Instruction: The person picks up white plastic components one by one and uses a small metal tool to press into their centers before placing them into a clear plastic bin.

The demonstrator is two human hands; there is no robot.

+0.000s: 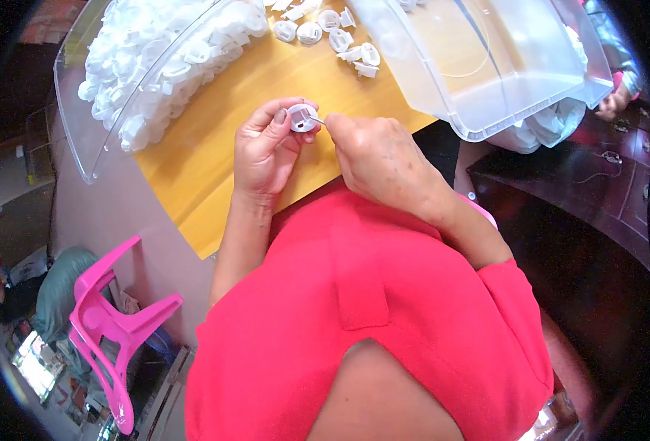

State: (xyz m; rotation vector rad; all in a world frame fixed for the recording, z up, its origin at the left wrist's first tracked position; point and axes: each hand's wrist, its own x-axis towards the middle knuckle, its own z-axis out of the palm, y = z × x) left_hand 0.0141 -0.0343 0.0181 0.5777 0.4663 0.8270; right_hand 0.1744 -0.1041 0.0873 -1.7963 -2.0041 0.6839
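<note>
Between the thumb and fingers of my left hand (260,156) is a small round white plastic part (302,115), with a slot and a dark spot on its face. My right hand (385,156) is closed in a pinch around a thin metal tool (317,120). Only a short length of the tool shows, and its tip meets the right side of the part; the rest is hidden in my fist. Both hands are above the near edge of a yellow tabletop (207,169).
Several loose white plastic parts (309,33) lie at the far middle of the table. A clear bin (93,165) heaped with white parts (148,70) stands at left, another clear bin (479,121) at right. A pink plastic chair (123,323) is lower left. Another person's hand (614,101) shows far right.
</note>
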